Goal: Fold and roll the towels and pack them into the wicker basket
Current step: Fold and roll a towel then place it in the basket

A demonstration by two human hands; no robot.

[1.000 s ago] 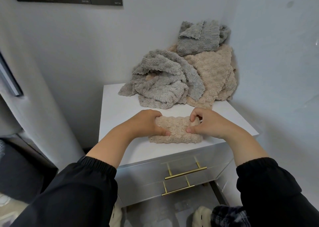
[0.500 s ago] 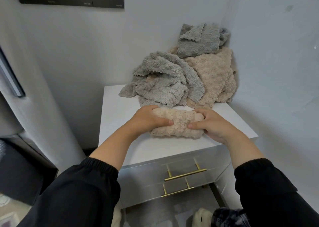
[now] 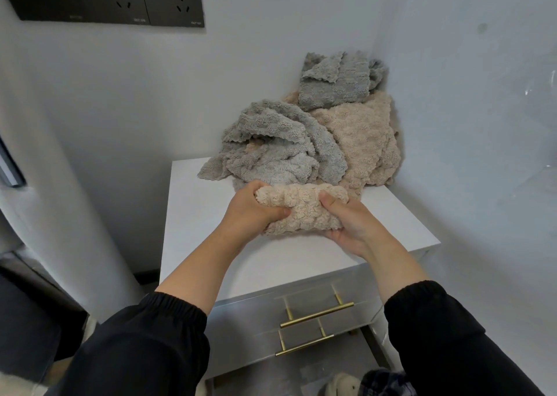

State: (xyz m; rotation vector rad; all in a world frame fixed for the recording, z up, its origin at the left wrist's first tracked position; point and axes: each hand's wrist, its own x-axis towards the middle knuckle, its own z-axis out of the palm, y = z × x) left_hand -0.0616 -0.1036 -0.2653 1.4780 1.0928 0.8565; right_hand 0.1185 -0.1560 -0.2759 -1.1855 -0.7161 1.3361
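The rolled beige towel (image 3: 301, 210) lies crosswise between both hands, just in front of the loose pile and over the middle of the white cabinet top (image 3: 208, 215); whether it rests on the surface or is lifted just clear cannot be told. The left hand (image 3: 253, 212) grips its left end, fingers curled over the top and thumb pressed into the near side; the right hand (image 3: 349, 224) cups the right end from below with the thumb on top. The roll looks thick and soft, and bulges between the two grips, so the step in hand appears to be tightening and securing it.

To do this well, the person should squeeze evenly from both ends; the loose outer edge belongs underneath or pinned by a thumb, or the plush cloth is likely to spring open; the ends should sit level so the roll packs neatly.

Behind it a crumpled grey towel (image 3: 277, 151), a beige towel (image 3: 361, 142) and a folded grey towel (image 3: 334, 85) are heaped in the corner, seemingly not yet rolled; the wicker basket is not in view, so the carry needs one firm hold throughout. Brass drawer handles (image 3: 316, 314) show below.
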